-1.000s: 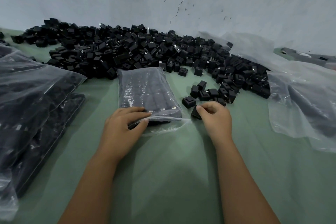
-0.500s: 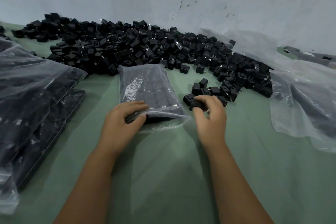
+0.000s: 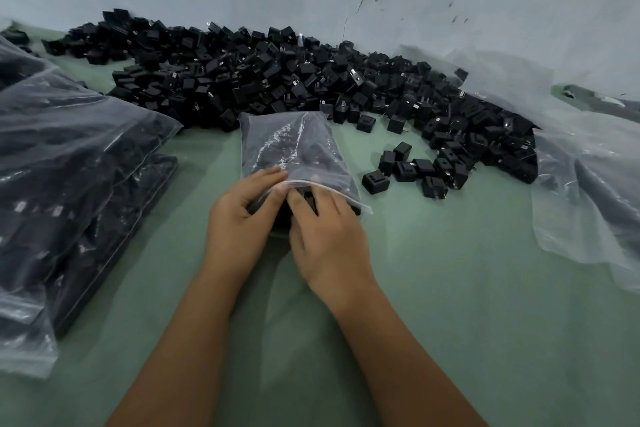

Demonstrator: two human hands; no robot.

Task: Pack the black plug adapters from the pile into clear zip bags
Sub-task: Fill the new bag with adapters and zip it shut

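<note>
Both hands now at zip bag (image 3: pixel 294 149) mouth; right hand (image 3: pixel 325 232) moved in.

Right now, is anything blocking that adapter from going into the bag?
Nothing visible does. The left hand holds the zip bag mouth open, and the right hand fingers are already inside it.

A green table (image 3: pixel 450 305) fills the lower frame and runs back to a pale wall. Along its far edge, across the upper middle, lies a long pile of black plug adapters (image 3: pixel 277 80). A partly filled clear zip bag (image 3: pixel 294 146) lies at centre, a small cluster of loose adapters (image 3: pixel 415 170) just right of it. Filled bags (image 3: pixel 69 177) are stacked at left; crumpled clear plastic (image 3: pixel 588 191) lies at right.
</note>
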